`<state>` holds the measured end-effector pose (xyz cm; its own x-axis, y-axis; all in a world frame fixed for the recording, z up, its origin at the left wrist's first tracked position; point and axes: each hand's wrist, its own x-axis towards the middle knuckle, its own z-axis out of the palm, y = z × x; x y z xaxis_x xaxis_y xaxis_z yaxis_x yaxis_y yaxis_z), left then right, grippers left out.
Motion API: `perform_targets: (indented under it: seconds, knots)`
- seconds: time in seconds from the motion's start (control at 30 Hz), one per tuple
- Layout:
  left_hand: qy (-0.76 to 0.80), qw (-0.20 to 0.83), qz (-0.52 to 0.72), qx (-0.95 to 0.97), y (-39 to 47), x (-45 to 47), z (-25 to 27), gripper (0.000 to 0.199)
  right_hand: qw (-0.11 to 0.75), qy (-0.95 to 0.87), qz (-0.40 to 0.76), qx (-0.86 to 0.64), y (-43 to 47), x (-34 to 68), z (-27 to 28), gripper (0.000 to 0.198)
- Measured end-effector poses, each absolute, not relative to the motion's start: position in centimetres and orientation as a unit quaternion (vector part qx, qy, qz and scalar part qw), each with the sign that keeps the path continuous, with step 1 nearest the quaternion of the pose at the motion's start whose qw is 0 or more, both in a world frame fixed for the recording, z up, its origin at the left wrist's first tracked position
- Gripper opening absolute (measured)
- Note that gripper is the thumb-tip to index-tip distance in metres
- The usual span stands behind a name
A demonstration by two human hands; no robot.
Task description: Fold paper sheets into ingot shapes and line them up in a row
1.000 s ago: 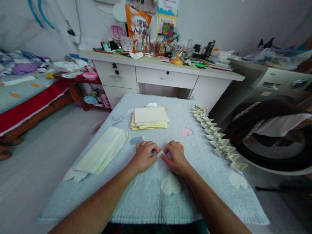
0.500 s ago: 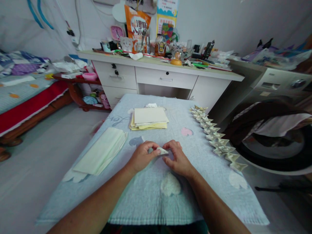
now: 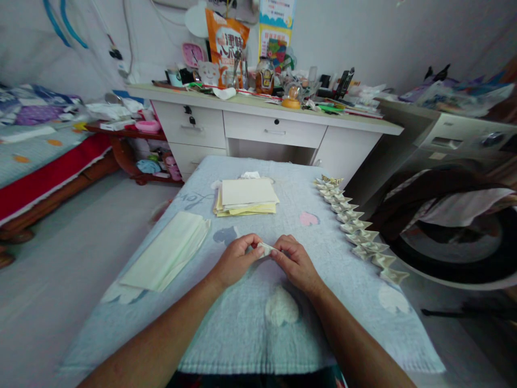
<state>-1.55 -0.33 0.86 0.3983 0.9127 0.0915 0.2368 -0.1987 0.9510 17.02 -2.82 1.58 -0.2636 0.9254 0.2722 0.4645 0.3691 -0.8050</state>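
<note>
Between my hands is a small folded paper (image 3: 265, 249), pale and narrow, just above the cloth-covered table. My left hand (image 3: 240, 258) pinches its left end between thumb and fingers. The right end sits in a pinch of my right hand (image 3: 295, 263), whose fingertips hide that part. Beyond them lies a stack of cream and yellow paper sheets (image 3: 249, 193). A bundle of pale green folded paper (image 3: 165, 252) rests to the left. Along the right side runs a row of folded paper pieces (image 3: 361, 235) with pointed ends, nested one behind another.
A light blue patterned cloth (image 3: 238, 334) covers the table. Behind it stands a white desk (image 3: 258, 121) crowded with jars, a snack bag and a pink clock (image 3: 193, 54). A washing machine (image 3: 448, 143) is at the right, a bed (image 3: 52, 156) at the left.
My right thumb and fingers have closed onto the right end of the folded paper, where they were spread around its tip before. The left hand keeps its pinch.
</note>
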Motion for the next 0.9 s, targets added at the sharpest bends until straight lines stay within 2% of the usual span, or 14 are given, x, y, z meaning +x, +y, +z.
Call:
perform_targets:
  seconds: [0.3, 0.73, 0.9]
  knots:
    - [0.423, 0.468, 0.35, 0.692, -0.42, -1.53, 0.84, 0.016, 0.387, -0.713, 0.349, -0.469, -2.73, 16.95, 1.69, 0.029]
    - [0.425, 0.436, 0.344, 0.715, -0.68, -1.62, 1.46, 0.014, 0.38, -0.718, 0.344, -0.472, -2.58, 16.18, 1.07, 0.03]
    - [0.428, 0.407, 0.34, 0.732, -0.56, -1.58, 1.57, 0.02, 0.38, -0.722, 0.343, -0.465, -2.63, 16.32, 1.11, 0.025]
